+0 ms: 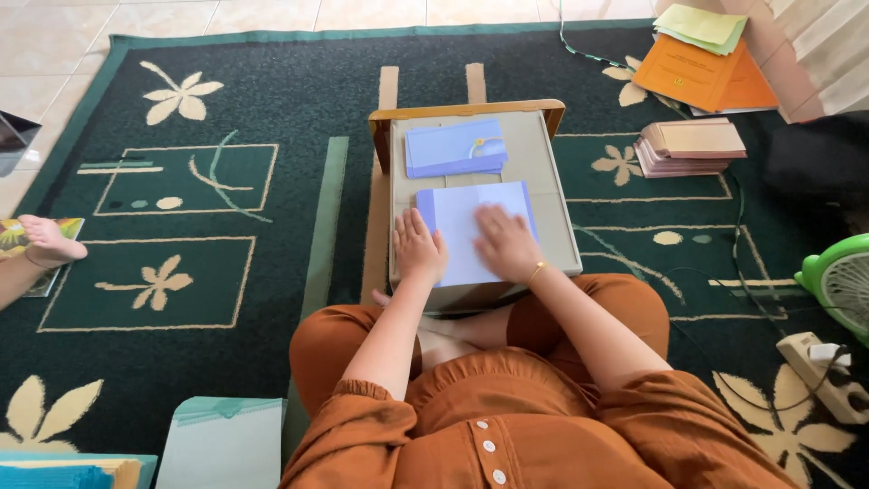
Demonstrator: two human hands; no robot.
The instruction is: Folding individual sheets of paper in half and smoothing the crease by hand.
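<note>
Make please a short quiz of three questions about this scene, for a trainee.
1. True or false: both hands press on the pale blue sheet.
2. What lies behind that sheet on the small table? A) a stack of blue envelopes B) a green fan C) an orange folder
3. Which hand wears a thin bracelet?

Key:
1. True: left hand and right hand lie flat on it.
2. A, the stack of blue envelopes.
3. The right hand.

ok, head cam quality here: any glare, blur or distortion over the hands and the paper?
Head view: soft even daylight, no hard shadows; the pale blue sheet under the left hand and right hand looks slightly washed out, creases faint. Fingers are a bit soft, mild blur. Wide-angle bend shows at the rug's edge. The tiled floor at top left is bright but not clipped.
</note>
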